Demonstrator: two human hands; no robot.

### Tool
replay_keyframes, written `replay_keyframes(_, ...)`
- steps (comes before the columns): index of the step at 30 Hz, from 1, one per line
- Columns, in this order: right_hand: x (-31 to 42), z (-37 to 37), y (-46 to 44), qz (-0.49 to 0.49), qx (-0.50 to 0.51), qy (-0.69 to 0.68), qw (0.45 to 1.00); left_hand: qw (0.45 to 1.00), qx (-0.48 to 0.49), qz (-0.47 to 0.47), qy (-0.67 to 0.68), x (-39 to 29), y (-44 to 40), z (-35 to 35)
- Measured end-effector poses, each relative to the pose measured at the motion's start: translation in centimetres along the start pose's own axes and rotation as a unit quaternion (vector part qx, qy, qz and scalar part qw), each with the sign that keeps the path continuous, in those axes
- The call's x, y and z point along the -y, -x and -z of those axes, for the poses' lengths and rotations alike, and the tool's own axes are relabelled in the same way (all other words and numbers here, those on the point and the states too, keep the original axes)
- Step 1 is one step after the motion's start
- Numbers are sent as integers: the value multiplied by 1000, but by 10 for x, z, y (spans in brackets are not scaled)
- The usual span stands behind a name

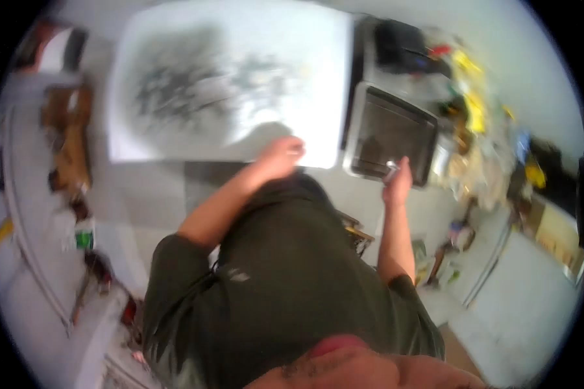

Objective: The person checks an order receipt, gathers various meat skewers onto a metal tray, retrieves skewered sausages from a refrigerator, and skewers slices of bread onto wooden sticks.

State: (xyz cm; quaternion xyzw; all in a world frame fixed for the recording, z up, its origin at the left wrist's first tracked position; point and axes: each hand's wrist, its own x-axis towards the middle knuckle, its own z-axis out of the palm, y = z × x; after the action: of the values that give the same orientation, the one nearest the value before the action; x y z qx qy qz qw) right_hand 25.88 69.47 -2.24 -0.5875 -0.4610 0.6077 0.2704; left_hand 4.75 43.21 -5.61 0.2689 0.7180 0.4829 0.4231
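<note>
A small shiny object (391, 170) is in the right hand (399, 185), at the finger side; the thumb and fingers seem closed on it, but blur hides what kind of object it is. This hand is above the near edge of a dark tray (398, 133) with a pale metal rim, so most of the tray lies ahead of the grip. The left hand (279, 159) is at the near edge of a white table (328, 84), well to the left of the right hand. Its fingers are curled inward, and I cannot tell if they hold something.

Ahead and left of this left hand, many small dark pieces (175, 91) are scattered over the white surface, in a loose, blurred patch. A soft shadow falls on the table just beyond the fingers.

Farther ahead of the right grip, behind the tray, there is a black bulky item (399, 47). To the right of the grip, yellow items (472, 91) and pale plastic bags (477, 172) are crowded together. Far to the left of both hands, brown cardboard (68, 107) stands near the pale floor (120, 207).
</note>
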Motion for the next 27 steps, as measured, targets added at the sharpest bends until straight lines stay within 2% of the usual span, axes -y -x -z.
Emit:
replay_keyframes(1, 7, 11, -4, 15, -45, -1, 999, 1000, -13, 14, 8, 12, 6, 11)
replay_keyframes(2, 2, 37, -23, 20, -38, -1, 999, 998, -47, 11, -36, -8, 16, 29)
replay_keyframes(3, 27, 33, -13, 33, -72, -5, 997, 995, -88, 25, -49, 12, 16, 33)
replay_keyframes(4, 31, 52, -30, 22, -77, -3, 997, 987, -145, 58, -44, -1, 27, 38)
replay_keyframes(6, 24, 93, -77, 123, -113, 163, 972, 979, -187, 74, 12, 11, 37, 44)
replay_keyframes(7, 9, 129, -116, 231, -140, 323, 907, 978, -190, 82, 7, 8, 34, 36)
replay_keyframes(8, -8, 166, -158, 334, -149, 468, 804, 975, -202, 96, 3, 6, 34, 28)
replay_keyframes(9, -28, 200, -211, 248, -135, 459, 842, 965, -237, 116, -4, 7, 43, 29)
replay_keyframes(10, -15, 210, -238, 161, -133, 326, 922, 965, -239, 108, -18, 12, 46, 23)
replay_keyframes(11, 1, 212, -242, 78, -119, 218, 965, 958, -256, 125, -19, 3, 49, 14)
replay_keyframes(12, 19, 213, -246, -6, -124, 108, 986, 954, -265, 134, -48, -9, 52, 6)
replay_keyframes(13, 34, 206, -236, -36, -114, -8, 993, 957, -259, 122, -56, -24, 56, 0)
replay_keyframes(14, 38, 212, -244, -52, -47, -71, 995, 952, -270, 130, -58, -21, 59, -6)
replay_keyframes(15, 39, 222, -257, -49, -70, -57, 995, 947, -279, 148, -63, -42, 67, -9)
replay_keyframes(19, 52, 197, -261, -60, -209, -70, 974, 925, -338, 171, -31, -17, 100, -7)
replay_keyframes(22, 61, 179, -241, -87, -106, -72, 988, 906, -386, 175, -9, 0, 118, 6)
replay_keyframes(25, 86, 141, -188, -65, -120, 5, 991, 892, -404, 187, 81, 20, 130, 28)
replay_keyframes(27, 77, 153, -205, -67, -132, 6, 989, 882, -407, 206, 121, 23, 129, 53)
